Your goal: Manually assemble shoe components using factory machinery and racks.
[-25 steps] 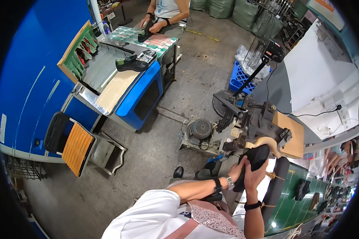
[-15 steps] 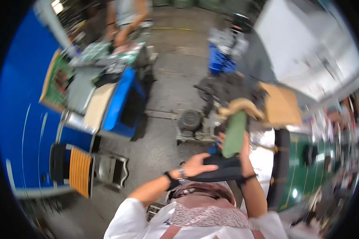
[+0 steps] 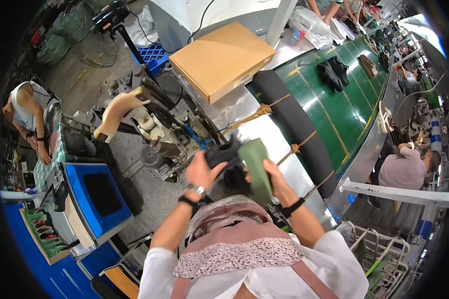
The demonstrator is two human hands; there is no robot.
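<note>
In front of my apron, my left hand is closed around a black shoe, its thumb stretched along the near side. Just to the right, my right hand grips a long green block shaped like a shoe last, held roughly upright with its sole-like face towards me. The last's upper end is beside the shoe; whether they touch I cannot tell. A dark shape below the shoe, between my hands, is too unclear to name.
A machine with a curved beige arm stands ahead on the left. Behind it lies a cardboard box. At right runs a green conveyor with a black padded edge and black shoes. A blue-sided bench stands left; people work nearby.
My view has swung right, bringing the conveyor into sight. The green last has moved from above the black shoe to its right side, still in my right hand.
</note>
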